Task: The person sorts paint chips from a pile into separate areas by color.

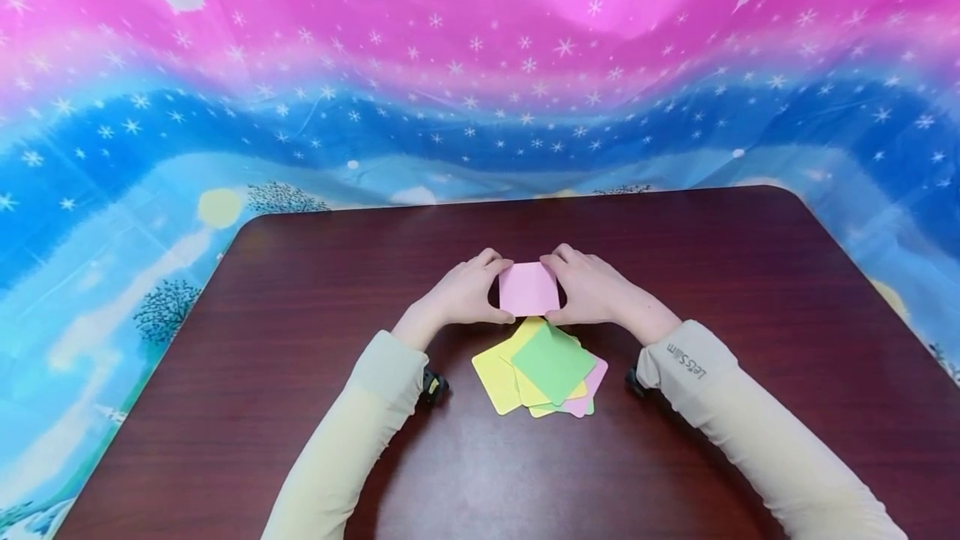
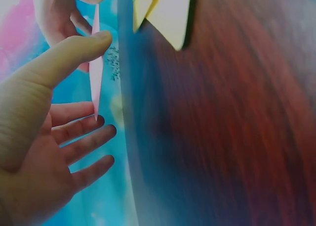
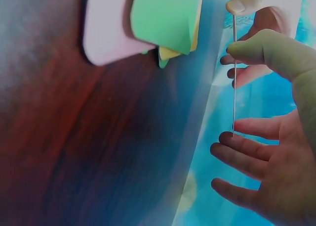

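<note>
A pink square card [image 1: 529, 290] is held up between both hands, just beyond a loose pile. My left hand [image 1: 468, 290] pinches its left side between thumb and fingers. On the opposite side my right hand [image 1: 592, 290] grips it the same way. Both wrist views show the card nearly edge-on, a thin pink sliver [image 2: 97, 72] on the left and a thin line [image 3: 234, 97] on the right. Below it on the table, several cards overlap: a green card [image 1: 553, 363] on top, yellow cards [image 1: 495, 377] to the left, a pink card [image 1: 595, 382] to the right.
The dark reddish-brown wooden table [image 1: 315, 273] has rounded far corners. Behind and around it hangs a pink and blue cloth [image 1: 480, 90] with snowflakes. A small black device [image 1: 433, 387] sits under the left wrist, another [image 1: 636, 382] under the right.
</note>
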A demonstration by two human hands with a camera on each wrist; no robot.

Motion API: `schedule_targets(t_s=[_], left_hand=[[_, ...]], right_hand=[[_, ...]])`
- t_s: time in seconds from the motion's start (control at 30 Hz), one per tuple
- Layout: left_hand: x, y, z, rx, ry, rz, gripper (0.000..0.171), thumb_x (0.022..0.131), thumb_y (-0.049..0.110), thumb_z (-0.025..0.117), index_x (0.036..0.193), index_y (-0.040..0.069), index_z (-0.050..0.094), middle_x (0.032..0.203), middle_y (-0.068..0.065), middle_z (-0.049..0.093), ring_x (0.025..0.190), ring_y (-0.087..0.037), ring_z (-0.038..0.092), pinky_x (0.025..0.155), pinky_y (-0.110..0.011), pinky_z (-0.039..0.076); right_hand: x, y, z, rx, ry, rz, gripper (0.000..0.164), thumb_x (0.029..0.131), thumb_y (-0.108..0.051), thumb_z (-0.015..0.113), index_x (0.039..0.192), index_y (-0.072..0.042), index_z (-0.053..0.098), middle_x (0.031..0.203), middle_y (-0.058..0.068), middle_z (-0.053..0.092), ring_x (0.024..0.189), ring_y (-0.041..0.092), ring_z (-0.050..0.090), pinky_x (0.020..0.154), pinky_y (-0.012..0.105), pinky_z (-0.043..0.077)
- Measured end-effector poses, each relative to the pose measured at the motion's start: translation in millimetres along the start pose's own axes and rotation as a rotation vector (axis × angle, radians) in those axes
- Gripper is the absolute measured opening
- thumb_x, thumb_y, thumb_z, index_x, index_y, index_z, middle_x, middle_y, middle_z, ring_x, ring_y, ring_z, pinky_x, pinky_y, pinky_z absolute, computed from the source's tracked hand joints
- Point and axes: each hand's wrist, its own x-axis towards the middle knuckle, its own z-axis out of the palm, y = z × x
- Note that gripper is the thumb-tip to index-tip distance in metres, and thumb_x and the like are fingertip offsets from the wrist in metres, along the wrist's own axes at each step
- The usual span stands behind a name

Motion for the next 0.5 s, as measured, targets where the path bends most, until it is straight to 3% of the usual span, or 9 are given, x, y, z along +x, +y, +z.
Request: schedule_targets(t_s=[0.23,0.5], left_hand=[[7.1,-8.7,-1.8,-0.023,0.020,-0.009,0.081,0.068,0.044,0.074,0.134,0.007,0.043,0.118,-0.003,0.045,0.100,-0.016,0.050,0.089,-0.033,0.042],[16.4,-21.9,-0.3,-0.115,-0.015,-0.056,0.082,0.069,0.041,0.075,0.136,0.009,0.041,0.126,-0.003,0.042,0.107,-0.017,0.050,0.091,-0.033,0.043]], right_hand=[[15,6,-1,0.002,-0.006,0.007,0.080,0.067,-0.040,0.073,0.129,0.002,0.045,0.118,0.015,0.047,0.098,0.028,0.052,0.087,0.044,0.044],[32,13,1,0.012,-0.057,0.032,0.080,0.068,-0.044,0.071,0.130,-0.001,0.045,0.122,0.014,0.046,0.102,0.028,0.052,0.090,0.046,0.041]])
